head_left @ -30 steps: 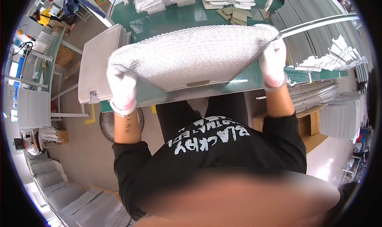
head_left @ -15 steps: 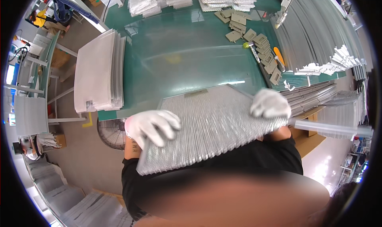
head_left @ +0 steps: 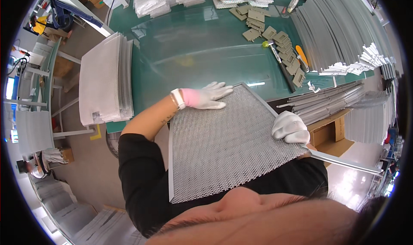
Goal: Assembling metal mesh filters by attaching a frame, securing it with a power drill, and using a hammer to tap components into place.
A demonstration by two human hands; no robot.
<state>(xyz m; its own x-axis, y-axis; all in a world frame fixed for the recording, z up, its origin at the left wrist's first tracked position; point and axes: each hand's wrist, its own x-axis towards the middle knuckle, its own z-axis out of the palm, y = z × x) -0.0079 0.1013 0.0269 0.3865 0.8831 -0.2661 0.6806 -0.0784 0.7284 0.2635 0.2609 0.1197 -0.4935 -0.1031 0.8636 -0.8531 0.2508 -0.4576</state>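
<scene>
A grey metal mesh filter panel [head_left: 223, 146] lies slanted in front of my body, with thin metal frame strips along its left and far right edges. My left hand [head_left: 210, 96], in a white glove with a pink cuff, rests flat on the panel's far edge, fingers stretched out. At the right edge my right hand [head_left: 291, 128], also gloved, has its fingers curled round the frame. A long metal strip [head_left: 344, 161] sticks out to the right from just below that hand; whether the hand also holds it is hidden.
Beyond the panel is a green-topped table [head_left: 180, 68]. A stack of mesh sheets [head_left: 101, 79] stands at its left. To the right lie a mallet [head_left: 279, 66], an orange-handled tool [head_left: 302, 58], several beige plates [head_left: 285, 47] and many metal strips [head_left: 331, 30]. An open carton [head_left: 329, 135] stands below.
My left hand has moved from the panel's left side to its far edge, fingers now straighter. The panel has turned flatter toward view. The projecting strip has swung down at its outer end.
</scene>
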